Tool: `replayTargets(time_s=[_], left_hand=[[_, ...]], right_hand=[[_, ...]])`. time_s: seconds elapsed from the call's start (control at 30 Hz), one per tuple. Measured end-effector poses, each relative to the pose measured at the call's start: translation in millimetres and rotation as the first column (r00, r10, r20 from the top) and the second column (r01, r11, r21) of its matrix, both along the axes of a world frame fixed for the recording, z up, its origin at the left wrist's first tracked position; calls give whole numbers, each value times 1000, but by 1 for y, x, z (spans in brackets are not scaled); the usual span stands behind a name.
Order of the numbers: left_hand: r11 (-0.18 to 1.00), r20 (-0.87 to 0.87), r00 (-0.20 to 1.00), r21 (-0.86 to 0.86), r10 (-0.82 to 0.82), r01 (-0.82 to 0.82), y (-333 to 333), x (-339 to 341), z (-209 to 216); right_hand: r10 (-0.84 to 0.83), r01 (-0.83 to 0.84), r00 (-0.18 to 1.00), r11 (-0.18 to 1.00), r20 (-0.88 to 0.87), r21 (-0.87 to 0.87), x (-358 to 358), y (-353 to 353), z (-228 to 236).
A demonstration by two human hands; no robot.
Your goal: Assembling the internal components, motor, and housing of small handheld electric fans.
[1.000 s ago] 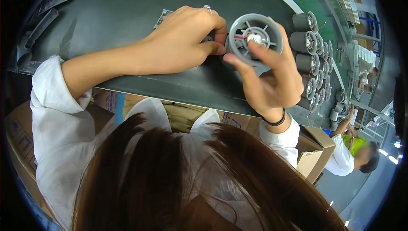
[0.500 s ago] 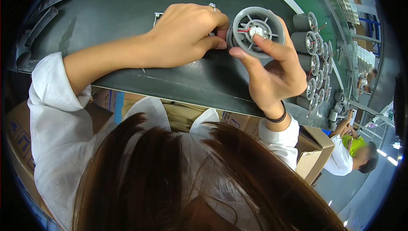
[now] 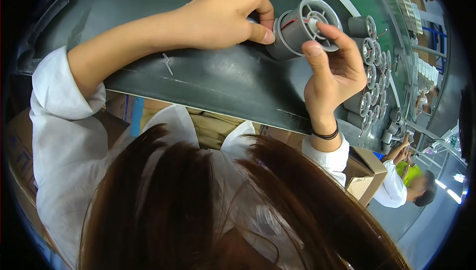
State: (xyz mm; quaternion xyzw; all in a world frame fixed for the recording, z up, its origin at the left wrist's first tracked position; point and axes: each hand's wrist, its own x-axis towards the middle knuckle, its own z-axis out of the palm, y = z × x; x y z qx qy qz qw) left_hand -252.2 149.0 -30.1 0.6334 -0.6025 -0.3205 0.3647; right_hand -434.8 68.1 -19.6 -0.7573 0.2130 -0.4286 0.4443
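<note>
A grey cylindrical fan housing [image 3: 288, 41] lies tilted over the bench, its spoked open end turned toward my right side. A red wire [image 3: 292, 23] runs along it to a white hub [image 3: 313, 25]. My left hand [image 3: 223, 17] pinches the housing's left end between thumb and forefinger; its other fingers are curled out of sight. At the spoked end, my right hand [image 3: 337, 66] has its thumb by the rim and its forefinger bent in at the hub. The right hand's remaining fingers are curled below the rim, partly hidden.
Several similar grey housings [image 3: 368, 51] stand grouped at the right of the dark bench [image 3: 208, 81]. A small pale plastic piece [image 3: 167, 64] lies near its front edge. Clear curved parts [image 3: 49, 14] lie far left. An open cardboard box [image 3: 364, 175] and a co-worker [image 3: 409, 180] are at right.
Both hands have moved up and slightly apart in the picture. The housing has tipped, so more of its side shows, and the small pale piece has come into fuller view.
</note>
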Motion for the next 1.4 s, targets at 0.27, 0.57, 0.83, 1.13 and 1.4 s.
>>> replayTargets(time_s=[0.27, 0.57, 0.83, 1.13, 1.4], left_hand=[[987, 17, 991, -91, -133, 134, 1, 4, 3], [983, 116, 992, -170, -54, 74, 3, -5, 3], [978, 128, 991, -199, -45, 70, 5, -6, 2], [964, 301, 943, -174, -145, 204, 6, -1, 10], [947, 263, 956, -253, -131, 199, 12, 3, 3]], right_hand=[[222, -220, 973, 975, 64, -36, -8, -16, 2], [155, -144, 988, 962, 28, -233, -6, -3, -2], [96, -125, 989, 953, -114, -276, -7, 10, 0], [108, -162, 973, 949, -203, -272, -17, 9, -5], [224, -280, 958, 866, -179, -414, -5, -2, -5]])
